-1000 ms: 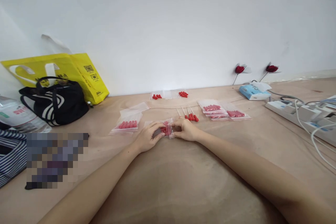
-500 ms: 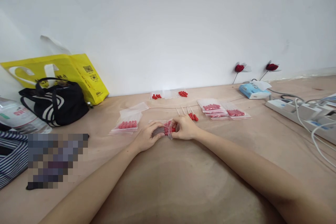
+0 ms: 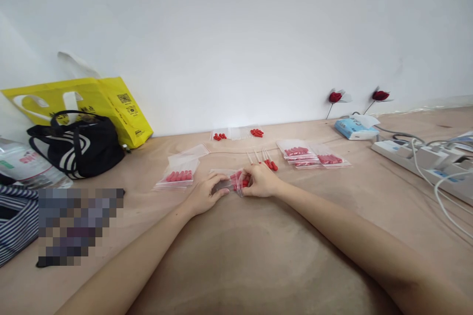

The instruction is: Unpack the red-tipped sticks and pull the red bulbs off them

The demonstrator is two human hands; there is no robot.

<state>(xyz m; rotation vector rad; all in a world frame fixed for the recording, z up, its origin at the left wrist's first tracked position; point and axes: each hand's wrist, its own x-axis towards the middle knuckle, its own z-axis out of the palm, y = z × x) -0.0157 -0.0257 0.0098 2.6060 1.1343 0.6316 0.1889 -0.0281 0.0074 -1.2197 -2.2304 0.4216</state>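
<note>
Between my hands lies a small clear plastic bag [image 3: 232, 184] with several red pieces at its right end. My left hand [image 3: 207, 194] holds the bag's left part, thumb and fingers curved round it with a gap between them. My right hand [image 3: 260, 180] has its fingers closed at the bag's right end, against the red pieces; its fingertips partly hide what they pinch. Just behind it lie several thin white sticks with red ends [image 3: 271, 164]. Beside my left hand is a stack of zip bags [image 3: 180, 176] with red pieces.
More filled zip bags [image 3: 297, 151] lie at the right. Loose red pieces [image 3: 256, 133] sit by the wall on clear bags. A tissue pack [image 3: 356, 129], power strip [image 3: 421, 167] and cables are at far right; a black bag [image 3: 79, 145] and yellow bag [image 3: 125, 108] at left.
My left fingertips and thumb have drawn slightly left, off the red pieces, uncovering more of the bag. My right hand stays at the bag's right end.
</note>
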